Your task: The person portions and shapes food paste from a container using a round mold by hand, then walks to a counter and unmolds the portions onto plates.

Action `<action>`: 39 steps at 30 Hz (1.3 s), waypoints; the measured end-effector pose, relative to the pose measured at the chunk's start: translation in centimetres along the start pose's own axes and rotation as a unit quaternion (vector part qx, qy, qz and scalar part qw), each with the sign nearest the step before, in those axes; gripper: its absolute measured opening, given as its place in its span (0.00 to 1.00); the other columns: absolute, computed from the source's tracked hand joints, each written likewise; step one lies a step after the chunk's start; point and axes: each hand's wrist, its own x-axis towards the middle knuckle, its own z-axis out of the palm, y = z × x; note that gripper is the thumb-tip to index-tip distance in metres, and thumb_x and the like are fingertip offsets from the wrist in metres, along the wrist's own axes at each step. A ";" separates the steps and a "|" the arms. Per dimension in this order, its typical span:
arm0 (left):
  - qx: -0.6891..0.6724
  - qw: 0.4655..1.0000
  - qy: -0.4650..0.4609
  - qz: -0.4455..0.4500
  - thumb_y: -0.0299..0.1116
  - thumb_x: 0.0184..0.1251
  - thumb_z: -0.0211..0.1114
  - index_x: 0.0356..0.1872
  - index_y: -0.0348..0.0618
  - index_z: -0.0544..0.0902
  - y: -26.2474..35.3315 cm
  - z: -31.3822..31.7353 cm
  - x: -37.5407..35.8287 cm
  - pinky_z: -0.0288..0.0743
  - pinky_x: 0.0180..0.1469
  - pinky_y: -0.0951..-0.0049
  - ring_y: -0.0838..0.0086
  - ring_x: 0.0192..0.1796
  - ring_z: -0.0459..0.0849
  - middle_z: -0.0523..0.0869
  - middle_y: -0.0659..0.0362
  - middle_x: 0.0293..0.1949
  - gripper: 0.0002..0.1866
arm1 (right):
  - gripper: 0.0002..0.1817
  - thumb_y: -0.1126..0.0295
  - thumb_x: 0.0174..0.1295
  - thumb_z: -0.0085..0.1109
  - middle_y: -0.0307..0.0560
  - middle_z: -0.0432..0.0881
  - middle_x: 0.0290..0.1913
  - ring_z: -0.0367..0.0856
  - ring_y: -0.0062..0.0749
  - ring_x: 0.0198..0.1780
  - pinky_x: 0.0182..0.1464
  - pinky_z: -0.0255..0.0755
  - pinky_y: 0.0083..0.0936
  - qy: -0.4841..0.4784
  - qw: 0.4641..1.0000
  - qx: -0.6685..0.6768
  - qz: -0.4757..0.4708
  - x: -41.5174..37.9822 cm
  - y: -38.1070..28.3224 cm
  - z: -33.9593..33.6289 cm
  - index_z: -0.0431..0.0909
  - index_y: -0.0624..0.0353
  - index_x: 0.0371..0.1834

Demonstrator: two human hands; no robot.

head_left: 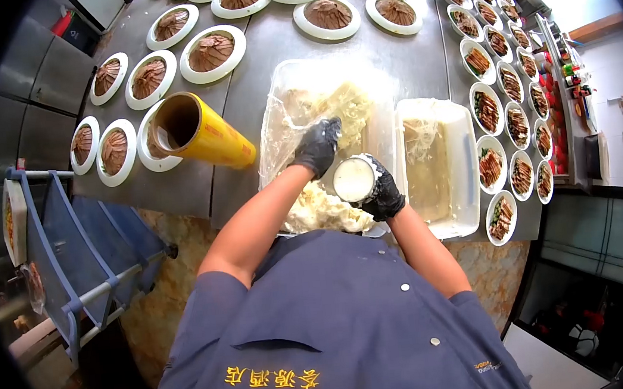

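Note:
My right hand (384,196), in a black glove with pale bits on it, grips a small round white bowl (355,179). My left hand (318,147), also gloved in black, is over a clear plastic tub (273,134), its fingers curled beside pale, shredded-looking food (352,112). Whether it holds some of that food is hidden. A larger heap of the same pale food (324,212) lies at the near side, just below both hands.
Right of the tub stands a second translucent container (445,215). A yellow tube (223,132) leans at the left, near plates of sliced meat (213,52). Bowls of sliced meat (486,108) fill the right side. A blue folding rack (99,245) stands at the left.

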 end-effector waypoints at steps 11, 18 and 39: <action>0.040 0.998 0.054 0.016 0.31 0.77 0.51 0.65 0.38 0.78 2.0 1.7 -0.6 0.72 0.69 0.64 0.57 0.68 0.78 0.81 0.44 0.65 0.20 | 0.40 0.61 0.48 0.82 0.48 0.79 0.63 0.78 0.41 0.63 0.68 0.70 0.36 0.012 0.998 0.052 -0.019 -0.6 1.1 0.2 0.75 0.56 0.66; -0.247 0.928 -0.264 -0.095 0.39 0.60 0.80 0.83 0.43 0.51 0.3 -1.9 -5.7 0.63 0.76 0.64 0.68 0.73 0.70 0.65 0.54 0.78 0.56 | 0.28 0.58 0.66 0.64 0.46 0.79 0.64 0.78 0.42 0.63 0.70 0.69 0.38 -0.034 0.990 0.116 0.070 0.6 1.8 -0.1 0.72 0.53 0.68; -0.435 0.846 -0.294 -0.098 0.50 0.71 0.68 0.67 0.46 0.76 -3.9 0.0 -4.1 0.84 0.53 0.65 0.70 0.53 0.87 0.86 0.59 0.55 0.29 | 0.53 0.73 0.45 0.81 0.53 0.67 0.75 0.69 0.45 0.74 0.74 0.66 0.39 0.021 0.991 -0.044 -0.127 1.6 -3.3 -2.5 0.61 0.58 0.77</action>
